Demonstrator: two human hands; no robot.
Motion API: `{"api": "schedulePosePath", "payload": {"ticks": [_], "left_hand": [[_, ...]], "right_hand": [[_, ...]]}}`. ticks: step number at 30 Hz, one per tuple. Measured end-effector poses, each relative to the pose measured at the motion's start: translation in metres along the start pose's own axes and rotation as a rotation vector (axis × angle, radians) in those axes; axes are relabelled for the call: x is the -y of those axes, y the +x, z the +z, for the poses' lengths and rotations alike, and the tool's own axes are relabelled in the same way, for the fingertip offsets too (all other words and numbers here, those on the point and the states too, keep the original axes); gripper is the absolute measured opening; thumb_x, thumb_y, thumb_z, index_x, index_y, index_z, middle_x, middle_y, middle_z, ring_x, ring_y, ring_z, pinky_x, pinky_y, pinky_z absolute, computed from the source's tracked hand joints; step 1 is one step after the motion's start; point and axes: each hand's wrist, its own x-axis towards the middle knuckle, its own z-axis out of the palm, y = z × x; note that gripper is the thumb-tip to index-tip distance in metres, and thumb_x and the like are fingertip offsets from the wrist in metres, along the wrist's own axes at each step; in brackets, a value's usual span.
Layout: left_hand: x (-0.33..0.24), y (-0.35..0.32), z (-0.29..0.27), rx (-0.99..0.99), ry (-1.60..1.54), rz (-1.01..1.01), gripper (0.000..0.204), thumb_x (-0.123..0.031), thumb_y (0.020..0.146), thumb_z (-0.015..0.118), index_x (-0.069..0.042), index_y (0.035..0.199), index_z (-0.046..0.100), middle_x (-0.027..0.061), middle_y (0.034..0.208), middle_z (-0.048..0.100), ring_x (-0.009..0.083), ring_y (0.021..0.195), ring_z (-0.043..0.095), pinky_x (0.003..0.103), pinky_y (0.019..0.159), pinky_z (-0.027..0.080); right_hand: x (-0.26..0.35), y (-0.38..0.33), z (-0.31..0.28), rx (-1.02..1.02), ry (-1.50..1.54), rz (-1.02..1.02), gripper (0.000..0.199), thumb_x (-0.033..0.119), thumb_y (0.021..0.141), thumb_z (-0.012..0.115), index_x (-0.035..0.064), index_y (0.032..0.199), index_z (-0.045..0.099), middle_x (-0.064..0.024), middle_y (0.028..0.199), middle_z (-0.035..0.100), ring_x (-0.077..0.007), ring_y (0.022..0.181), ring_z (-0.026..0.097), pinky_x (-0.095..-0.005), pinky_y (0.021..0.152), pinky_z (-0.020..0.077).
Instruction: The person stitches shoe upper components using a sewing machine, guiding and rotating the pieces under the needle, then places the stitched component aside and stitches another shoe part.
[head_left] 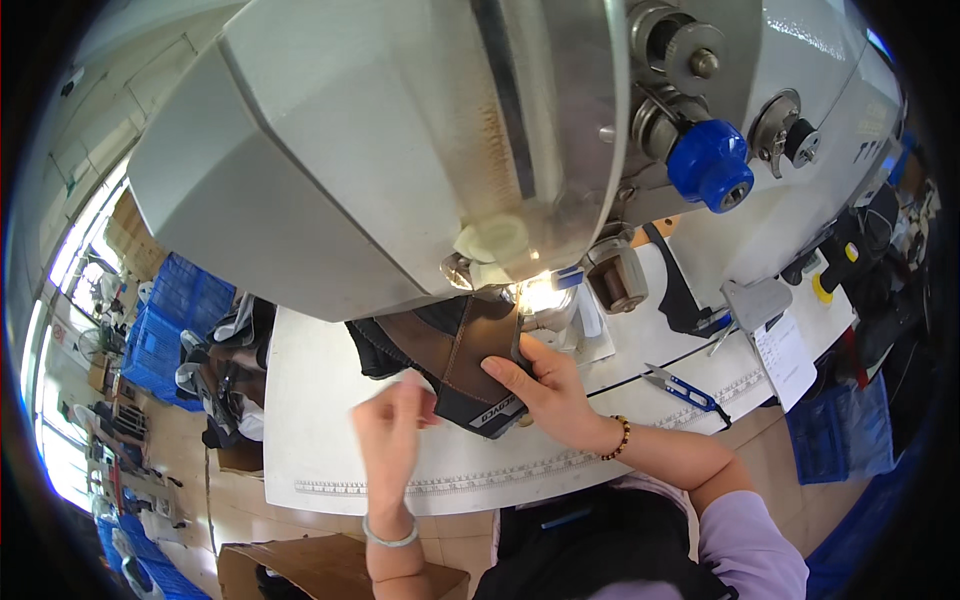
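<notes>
A brown and black shoe upper (412,342), with visible stitching lines and a pale printed label on its near black edge, lies beneath the head of a sewing machine (420,130). My right hand (550,392) grips its right edge, thumb on top and fingers going underneath. My left hand (388,425) is at the upper's near left edge, smeared by motion; its fingers look curled, but whether they hold anything is unclear. A lamp lights the sewing area, while the machine head hides the needle and the upper's far end.
Blue-handled thread snips (688,392) lie on the white table (320,440) near a printed ruler strip. Right of them are a paper sheet (785,358) and a black cut piece (678,295). Blue crates (180,325) stand left; a cardboard box (330,565) sits below the front edge.
</notes>
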Motion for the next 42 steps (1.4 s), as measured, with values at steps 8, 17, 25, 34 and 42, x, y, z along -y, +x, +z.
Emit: {"api": "schedulePosePath", "payload": {"ticks": [8,17,25,34,42], "left_hand": [[-0.006,-0.009,0.051,0.056,-0.969,-0.229,0.017,-0.007,0.084,0.059,0.004,0.097,0.058,0.0072,0.094,0.063,0.0126,0.082,0.059,0.024,0.073,0.047],[-0.002,-0.024,0.072,-0.018,-0.907,-0.091,0.021,-0.001,0.082,0.059,0.002,0.103,0.057,0.0062,0.099,0.061,0.0126,0.088,0.057,0.024,0.078,0.046],[-0.02,-0.012,0.068,0.126,-1.132,-0.244,0.033,0.004,0.079,0.059,0.0,0.111,0.051,0.0083,0.105,0.058,0.0173,0.094,0.059,0.029,0.08,0.05],[-0.016,-0.014,0.069,0.051,-0.972,-0.113,0.036,0.009,0.076,0.062,-0.001,0.11,0.053,0.0053,0.103,0.058,0.0128,0.092,0.056,0.026,0.08,0.046],[-0.011,-0.009,0.067,0.093,-0.968,-0.154,0.032,0.008,0.077,0.063,0.0,0.107,0.054,0.0047,0.102,0.059,0.0127,0.091,0.057,0.025,0.08,0.046]], "right_hand": [[0.018,-0.004,-0.016,0.021,0.046,0.125,0.019,0.016,0.088,0.06,-0.0002,0.097,0.056,0.0031,0.082,0.057,0.0,0.072,0.047,-0.0164,0.059,0.0407],[0.043,0.005,-0.043,0.143,-0.267,0.265,0.015,0.013,0.085,0.063,-0.0012,0.088,0.06,0.0045,0.08,0.059,0.0003,0.074,0.05,-0.0169,0.061,0.0407],[0.036,-0.023,-0.063,-0.105,-0.513,0.002,0.011,0.01,0.082,0.064,0.0,0.088,0.062,-0.0029,0.078,0.061,-0.0066,0.07,0.056,-0.0189,0.062,0.0432],[0.054,0.006,-0.073,0.314,-1.433,-1.268,0.029,0.008,0.072,0.061,0.0083,0.102,0.065,-0.004,0.102,0.059,-0.0171,0.097,0.056,-0.0277,0.077,0.0489],[0.046,0.006,-0.074,0.346,-1.314,-1.202,0.028,0.008,0.073,0.061,0.0038,0.101,0.064,-0.0052,0.102,0.059,-0.0188,0.095,0.058,-0.029,0.076,0.0518]]}}
